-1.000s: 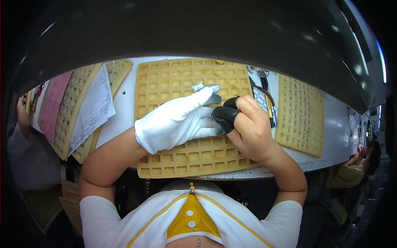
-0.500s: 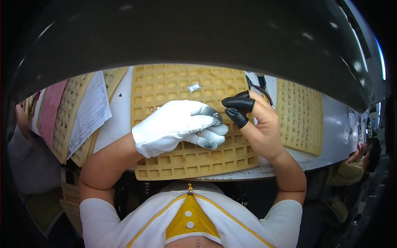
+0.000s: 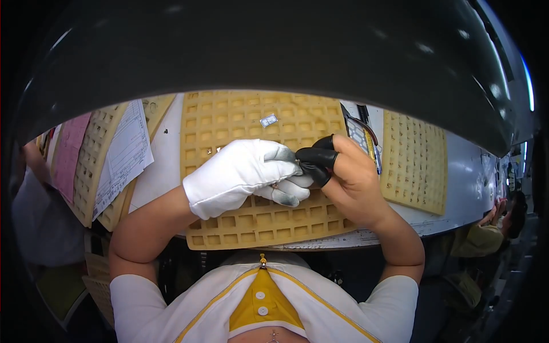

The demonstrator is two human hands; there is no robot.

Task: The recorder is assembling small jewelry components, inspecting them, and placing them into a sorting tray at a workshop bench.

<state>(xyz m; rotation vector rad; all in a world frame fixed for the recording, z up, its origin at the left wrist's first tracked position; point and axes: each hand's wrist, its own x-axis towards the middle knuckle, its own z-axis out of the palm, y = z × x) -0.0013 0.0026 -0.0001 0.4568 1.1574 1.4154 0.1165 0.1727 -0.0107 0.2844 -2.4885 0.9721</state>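
My left hand (image 3: 246, 174), in a white glove with grey-smudged fingertips, is closed in a pinch on a small shiny metal piece (image 3: 297, 162). Another tiny shiny bit (image 3: 275, 186) shows between its lower fingers. Black finger covers sit on the thumb and fingers of my right hand (image 3: 337, 171), which is closed with its tips against the same small piece at the left fingertips. Most of the piece is hidden, so its exact kind cannot be told. Both hands are above a yellow tray (image 3: 217, 240) of square pockets. A small white-and-blue tag (image 3: 268, 120) lies on the tray.
Another pocketed tray (image 3: 417, 160) holding several tiny pieces stands at right. Pliers-like tools (image 3: 366, 131) lie between the trays. Printed paper (image 3: 123, 163), a pink sheet (image 3: 71, 154) and more trays are at left. A dark curved cover (image 3: 257, 46) overhangs the far side. People sit at both sides.
My right hand has moved left, bringing its black-covered fingertips from apart into contact with the piece at my left fingertips. My left hand has stayed nearly still.
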